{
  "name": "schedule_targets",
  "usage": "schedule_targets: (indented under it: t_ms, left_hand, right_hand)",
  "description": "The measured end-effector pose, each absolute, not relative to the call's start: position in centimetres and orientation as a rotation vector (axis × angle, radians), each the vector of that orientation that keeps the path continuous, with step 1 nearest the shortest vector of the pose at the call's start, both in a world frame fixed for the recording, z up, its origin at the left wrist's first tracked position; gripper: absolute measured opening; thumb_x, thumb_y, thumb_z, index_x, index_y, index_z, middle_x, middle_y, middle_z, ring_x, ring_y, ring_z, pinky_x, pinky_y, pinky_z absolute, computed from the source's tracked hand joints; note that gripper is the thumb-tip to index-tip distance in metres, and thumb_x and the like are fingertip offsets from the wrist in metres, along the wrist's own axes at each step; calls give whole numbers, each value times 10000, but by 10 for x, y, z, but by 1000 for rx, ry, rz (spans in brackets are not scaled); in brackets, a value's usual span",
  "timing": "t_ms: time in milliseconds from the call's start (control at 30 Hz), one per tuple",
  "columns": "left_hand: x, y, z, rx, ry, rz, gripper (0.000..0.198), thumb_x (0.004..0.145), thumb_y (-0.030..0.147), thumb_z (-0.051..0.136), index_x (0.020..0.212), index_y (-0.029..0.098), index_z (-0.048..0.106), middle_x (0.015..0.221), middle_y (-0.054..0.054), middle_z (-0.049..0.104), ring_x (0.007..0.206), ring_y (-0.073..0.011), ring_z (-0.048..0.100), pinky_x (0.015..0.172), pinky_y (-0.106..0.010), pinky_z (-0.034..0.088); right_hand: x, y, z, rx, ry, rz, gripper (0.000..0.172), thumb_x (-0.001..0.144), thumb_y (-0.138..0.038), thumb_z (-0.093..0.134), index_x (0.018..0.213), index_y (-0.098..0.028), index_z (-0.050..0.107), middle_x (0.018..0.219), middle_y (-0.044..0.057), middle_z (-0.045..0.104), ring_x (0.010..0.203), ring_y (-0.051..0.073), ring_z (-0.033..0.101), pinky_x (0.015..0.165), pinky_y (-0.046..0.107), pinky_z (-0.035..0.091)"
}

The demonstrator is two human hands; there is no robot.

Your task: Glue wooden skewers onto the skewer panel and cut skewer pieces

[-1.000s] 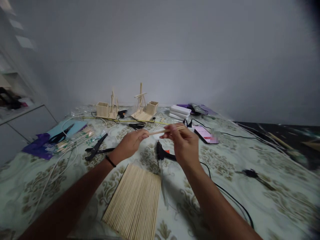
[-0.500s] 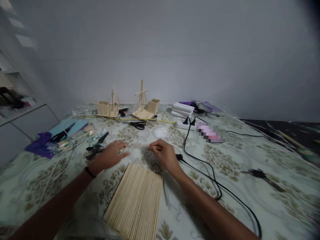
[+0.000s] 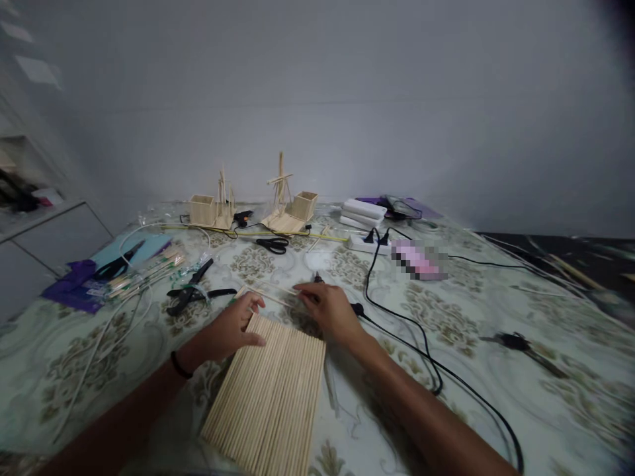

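My left hand is at the upper left corner of a flat panel of thin wooden sticks, its thumb spread away from its curled fingers. Nothing shows in its grasp. Beyond the panel's far edge, my right hand is closed in a pinch. A thin wooden stick reaches its fingertips; the exact grip is hard to see. Another thin stick lies close by, between the hands. Behind my right fingers a dark pointed tip shows, the rest of it hidden.
Black-handled pliers lie left of my left hand, near bundled sticks. Farther back are black scissors, two stick-built models and a power strip. A black cord curves along the right.
My left hand has drawn back toward the panel's upper left corner. My right hand stays nearly in place. Sticks between the hands now show more clearly.
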State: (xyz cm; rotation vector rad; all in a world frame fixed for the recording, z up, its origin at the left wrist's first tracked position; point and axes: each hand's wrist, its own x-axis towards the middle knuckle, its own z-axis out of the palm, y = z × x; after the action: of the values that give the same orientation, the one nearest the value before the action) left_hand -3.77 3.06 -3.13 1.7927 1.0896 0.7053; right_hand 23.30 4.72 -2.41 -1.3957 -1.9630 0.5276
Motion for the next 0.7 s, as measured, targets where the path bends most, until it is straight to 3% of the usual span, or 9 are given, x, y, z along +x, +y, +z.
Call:
schedule_targets:
  t_ms: [100, 233, 400, 700]
  left_hand:
    - [-40, 31, -20, 1610, 1094, 877, 593, 793, 430, 844, 1282, 260, 555, 1168, -59, 653, 922, -207, 719, 816, -327, 573]
    - [-42, 28, -1, 1430, 1147, 1069, 511, 885, 380, 769, 1346, 226, 611, 1010, -43, 706, 958, -200, 714, 841, -293, 550]
    - [-36, 18, 6, 1159, 1161, 1309, 494, 801, 360, 870, 1269, 240, 771, 717, 57, 603, 674, -99, 581, 629, -183, 447]
    - [-25, 9, 7, 1219, 1357, 1297, 288, 791, 429, 853, 1017, 253, 868, 844, -24, 815, 735, -162, 687, 636, -221, 516]
  right_hand:
    - [256, 40, -11, -1301, -1942, 580, 257, 957, -217, 643, 1132, -203, 830, 1020, 90, 848, 869, 237, 781, 810, 332, 578]
    - [276, 27, 6, -1183, -1915, 621, 260, 1000, -357, 631, 1047, -216, 844, 924, 77, 820, 821, 227, 758, 725, 316, 565]
    - [275, 14, 16, -1030, -1870, 707, 186, 1008, -347, 687, 983, -272, 855, 917, 47, 814, 810, 194, 748, 718, 281, 557]
    - [267, 5, 13, -1047, -1894, 642, 155, 1012, -301, 708, 1035, -333, 858, 976, 22, 834, 878, 182, 761, 745, 247, 580]
